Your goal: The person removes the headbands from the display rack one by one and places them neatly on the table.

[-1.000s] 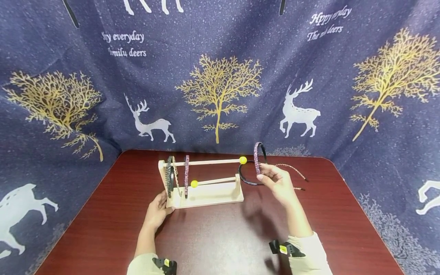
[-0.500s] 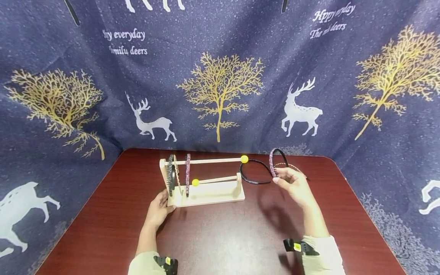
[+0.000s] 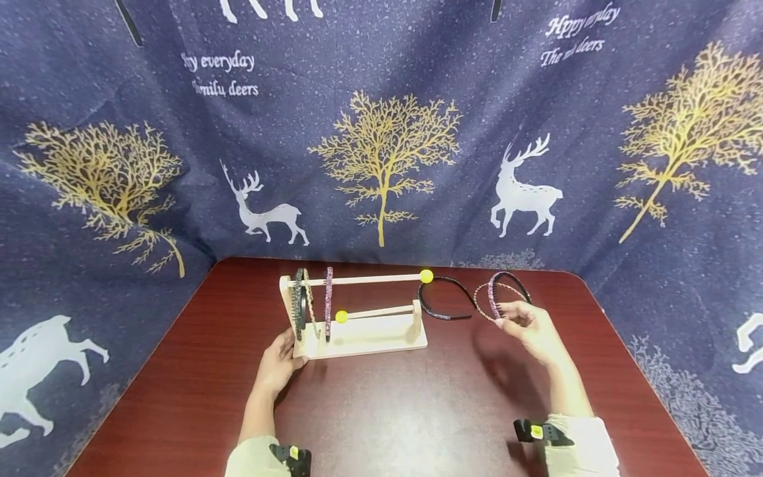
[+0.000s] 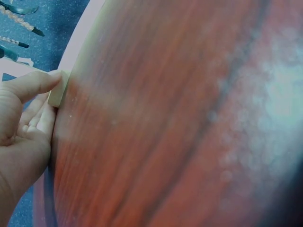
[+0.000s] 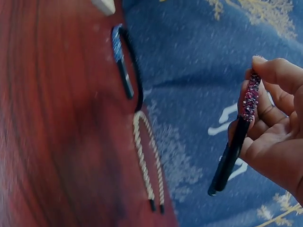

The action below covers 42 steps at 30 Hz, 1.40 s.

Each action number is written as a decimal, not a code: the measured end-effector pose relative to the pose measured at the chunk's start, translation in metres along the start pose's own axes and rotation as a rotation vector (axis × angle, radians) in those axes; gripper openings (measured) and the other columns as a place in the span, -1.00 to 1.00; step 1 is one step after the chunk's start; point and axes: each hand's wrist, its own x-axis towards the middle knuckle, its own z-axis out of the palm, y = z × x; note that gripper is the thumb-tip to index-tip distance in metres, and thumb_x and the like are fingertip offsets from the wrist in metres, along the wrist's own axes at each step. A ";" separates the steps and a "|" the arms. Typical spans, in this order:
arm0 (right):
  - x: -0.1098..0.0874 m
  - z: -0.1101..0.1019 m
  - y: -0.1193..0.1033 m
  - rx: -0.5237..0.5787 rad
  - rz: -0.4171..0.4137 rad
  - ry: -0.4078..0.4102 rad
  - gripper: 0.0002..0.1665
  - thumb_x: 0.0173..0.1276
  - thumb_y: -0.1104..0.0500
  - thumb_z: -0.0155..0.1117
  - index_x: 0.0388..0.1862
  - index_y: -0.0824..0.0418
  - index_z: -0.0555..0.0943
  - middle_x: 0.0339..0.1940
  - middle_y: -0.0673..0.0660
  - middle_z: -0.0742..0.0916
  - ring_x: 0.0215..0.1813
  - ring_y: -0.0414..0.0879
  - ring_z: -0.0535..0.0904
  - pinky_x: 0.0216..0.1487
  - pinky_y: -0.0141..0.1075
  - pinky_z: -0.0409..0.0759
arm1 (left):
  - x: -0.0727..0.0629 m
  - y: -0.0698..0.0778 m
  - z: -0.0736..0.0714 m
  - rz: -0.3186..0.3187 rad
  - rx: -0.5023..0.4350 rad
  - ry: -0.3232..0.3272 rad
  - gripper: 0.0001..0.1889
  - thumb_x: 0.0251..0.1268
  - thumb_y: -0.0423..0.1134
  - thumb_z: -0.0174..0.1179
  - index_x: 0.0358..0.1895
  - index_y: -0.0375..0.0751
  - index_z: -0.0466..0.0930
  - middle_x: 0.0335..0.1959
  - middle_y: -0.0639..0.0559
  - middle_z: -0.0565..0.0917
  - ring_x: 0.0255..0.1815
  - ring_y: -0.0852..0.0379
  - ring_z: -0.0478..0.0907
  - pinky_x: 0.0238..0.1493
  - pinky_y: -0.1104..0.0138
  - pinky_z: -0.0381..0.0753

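My left hand [image 3: 277, 364] grips the left end of the base of a wooden two-rod stand [image 3: 381, 338], thumb on the near edge. On its upper rod hang a black headband [image 3: 299, 311], a braided beige headband [image 3: 310, 308] and a purple glittery headband [image 3: 328, 305]. Over the table at the right, my right hand [image 3: 532, 331] pinches another purple glittery headband [image 3: 492, 295] with black ends. The right wrist view shows the held headband [image 5: 251, 99] between thumb and fingers. In the head view it overlaps a braided beige headband [image 3: 481, 313] lying on the table.
A dark headband [image 3: 444, 317] lies right of the stand, beside the braided one. Yellow balls cap the upper rod [image 3: 426, 276] and the lower rod [image 3: 342, 317]. The reddish-brown table [image 3: 381, 411] ends at the back against a blue printed cloth [image 3: 417, 218].
My right hand has carried the purple headband rightward and lower, away from the stand's upper rod. My left hand stays at the base.
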 end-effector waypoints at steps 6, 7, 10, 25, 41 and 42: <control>-0.007 -0.011 0.026 -0.048 -0.010 0.031 -0.71 0.06 0.53 0.24 -0.16 0.53 0.58 -0.52 0.31 0.63 -0.47 -0.23 0.54 -0.47 -0.54 0.52 | -0.003 0.000 0.001 -0.017 0.018 0.004 -0.23 0.00 -0.66 0.16 0.35 -0.53 0.05 0.34 -0.43 0.14 0.36 -0.22 0.09 0.34 0.16 0.18; -0.008 -0.013 0.033 -0.056 -0.006 0.034 -0.71 0.07 0.52 0.24 -0.16 0.52 0.59 -0.52 0.29 0.64 -0.47 -0.24 0.54 -0.46 -0.54 0.52 | -0.003 0.000 0.001 -0.017 0.018 0.004 -0.24 0.01 -0.66 0.16 0.35 -0.53 0.05 0.34 -0.43 0.14 0.36 -0.22 0.09 0.34 0.16 0.18; -0.012 -0.019 0.056 -0.087 0.023 0.043 -0.71 0.09 0.48 0.26 -0.15 0.49 0.59 -0.51 0.23 0.65 -0.46 -0.27 0.55 -0.46 -0.54 0.53 | -0.003 -0.001 0.002 -0.017 0.016 0.002 -0.24 0.01 -0.66 0.15 0.35 -0.53 0.05 0.34 -0.44 0.14 0.36 -0.23 0.09 0.35 0.16 0.18; -0.025 -0.053 0.103 -0.270 0.093 0.092 -0.73 0.09 0.38 0.28 -0.18 0.45 0.61 -0.51 0.15 0.67 -0.50 -0.34 0.50 -0.54 -0.52 0.49 | -0.002 0.001 0.002 -0.006 0.004 0.005 -0.23 -0.01 -0.68 0.15 0.34 -0.55 0.05 0.33 -0.46 0.14 0.36 -0.24 0.08 0.35 0.13 0.16; -0.029 -0.074 0.135 -0.401 0.173 0.100 -0.71 0.12 0.36 0.28 -0.16 0.48 0.59 -0.36 0.31 0.70 -0.45 -0.36 0.51 -0.49 -0.49 0.49 | -0.002 0.001 0.002 0.007 -0.003 0.005 -0.25 0.00 -0.68 0.14 0.33 -0.57 0.06 0.32 -0.47 0.15 0.35 -0.25 0.10 0.33 0.15 0.19; -0.029 -0.074 0.137 -0.417 0.181 0.097 -0.71 0.13 0.35 0.28 -0.15 0.47 0.59 -0.37 0.31 0.70 -0.45 -0.33 0.51 -0.48 -0.47 0.49 | -0.002 0.001 0.002 0.010 -0.007 0.004 -0.26 -0.01 -0.68 0.14 0.33 -0.57 0.06 0.32 -0.47 0.15 0.35 -0.25 0.10 0.33 0.15 0.19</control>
